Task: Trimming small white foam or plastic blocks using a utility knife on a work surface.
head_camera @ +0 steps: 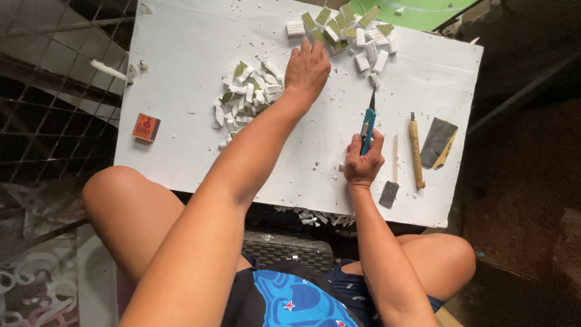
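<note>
— Small white and green rectangular blocks point(345, 30) lie at twelve o'clock on the white board point(193, 54); the left hand point(307, 69) reaches there, fingers apart.

— Right hand point(363, 160) is clamped on the teal-handled craft knife point(367, 128); better keep the blade pointing away.

Right hand point(363, 160) gripping blue knife point(367, 129), left hand point(307, 69) reaching small blocks point(348, 31)

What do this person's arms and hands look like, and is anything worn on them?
Both arms are bare: no sleeves, gloves, watch or bracelets show. The left hand and right hand show no rings. Nails look short and unpainted.
</note>
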